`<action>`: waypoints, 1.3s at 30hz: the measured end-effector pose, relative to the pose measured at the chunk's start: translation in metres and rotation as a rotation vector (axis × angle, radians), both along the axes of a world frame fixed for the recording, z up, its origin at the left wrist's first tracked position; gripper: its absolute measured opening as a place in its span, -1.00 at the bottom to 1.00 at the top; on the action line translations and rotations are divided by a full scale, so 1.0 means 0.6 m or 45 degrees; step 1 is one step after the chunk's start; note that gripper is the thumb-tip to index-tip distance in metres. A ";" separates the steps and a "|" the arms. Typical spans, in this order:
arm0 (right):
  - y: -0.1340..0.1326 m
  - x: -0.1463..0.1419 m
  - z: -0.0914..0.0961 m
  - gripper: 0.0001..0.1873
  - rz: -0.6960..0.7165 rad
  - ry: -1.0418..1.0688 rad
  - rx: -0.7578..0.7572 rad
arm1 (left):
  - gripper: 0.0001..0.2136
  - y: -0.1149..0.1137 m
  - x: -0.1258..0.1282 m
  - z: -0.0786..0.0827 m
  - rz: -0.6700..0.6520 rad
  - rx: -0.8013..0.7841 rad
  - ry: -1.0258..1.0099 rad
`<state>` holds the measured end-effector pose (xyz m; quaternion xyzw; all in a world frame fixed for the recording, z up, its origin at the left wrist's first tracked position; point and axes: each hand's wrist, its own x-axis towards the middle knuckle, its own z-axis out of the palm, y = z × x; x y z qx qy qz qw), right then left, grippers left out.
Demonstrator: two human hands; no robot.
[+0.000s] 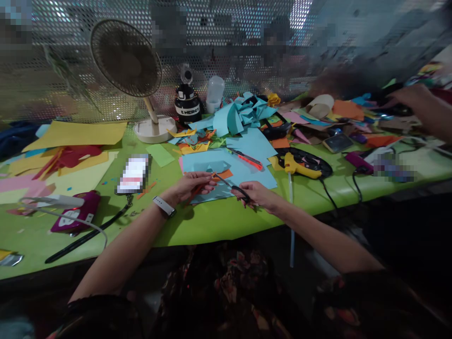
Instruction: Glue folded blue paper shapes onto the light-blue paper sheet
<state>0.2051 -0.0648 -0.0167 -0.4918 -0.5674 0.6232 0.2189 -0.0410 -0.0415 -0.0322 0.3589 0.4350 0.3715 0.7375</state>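
Observation:
My left hand (193, 186) pinches a small piece of orange paper (195, 193), part of it hidden by the fingers. In my right hand (259, 194) is a pair of scissors with dark handles (241, 192). Their blades point left and reach the fingertips of my left hand. Whether the blades are parted is too small to tell. Beneath both hands lie light blue paper sheets (252, 172), with an orange scrap (226, 174) near the blades. Just beyond rests a red utility knife (249, 160).
A yellow glue gun (300, 166) with a glue stick hanging past the table edge lies at right. Crumpled blue paper (243, 115), a fan (155, 128) and a black jar (188, 109) stand behind. A phone (133, 173) and purple box (79, 214) lie left. Another person's hand (413, 100) is far right.

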 end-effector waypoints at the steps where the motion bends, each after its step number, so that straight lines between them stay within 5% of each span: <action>1: 0.000 0.000 0.000 -0.51 0.003 0.002 -0.002 | -0.90 -0.001 0.001 0.003 0.009 -0.011 0.010; 39: 0.008 0.011 0.006 -0.46 0.126 0.022 -0.082 | -0.88 0.001 -0.004 -0.004 -0.012 0.010 -0.063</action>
